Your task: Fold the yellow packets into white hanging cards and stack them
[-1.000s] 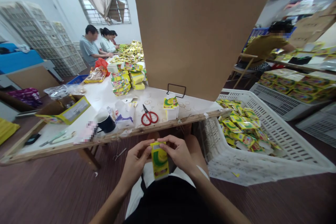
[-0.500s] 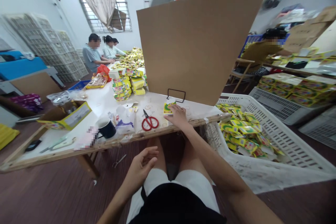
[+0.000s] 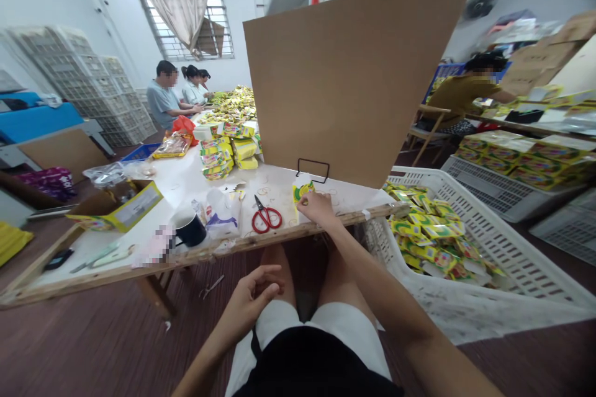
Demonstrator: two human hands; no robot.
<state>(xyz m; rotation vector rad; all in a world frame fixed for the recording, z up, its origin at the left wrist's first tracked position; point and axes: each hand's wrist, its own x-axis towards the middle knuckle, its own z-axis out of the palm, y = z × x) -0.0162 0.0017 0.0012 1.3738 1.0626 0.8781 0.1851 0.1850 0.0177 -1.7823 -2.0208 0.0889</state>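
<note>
A small flat yellow-and-green carton [image 3: 302,191] stands slightly raised at the table's front edge, just before a black wire stand [image 3: 313,169]. The curled fingers of my right hand [image 3: 317,206] pinch it at its right side, hiding part of it. My left hand [image 3: 258,290] hovers above my left thigh, its fingers loosely bent and apart, with nothing in it. Red-handled scissors [image 3: 267,217] lie on the table left of the carton, their blades pointing away from me.
A large cardboard sheet [image 3: 354,87] stands upright behind the wire stand. On my right is a white crate [image 3: 526,254] of yellow cartons [image 3: 433,229]. A dark mug [image 3: 190,229], a plastic packet [image 3: 223,214] and stacked cartons [image 3: 218,158] are on the left. Several people sit farther off.
My right hand has gone from lying over the carton with fingers stretched to pinching it, and the carton is tipped up more. My left hand has hardly moved.
</note>
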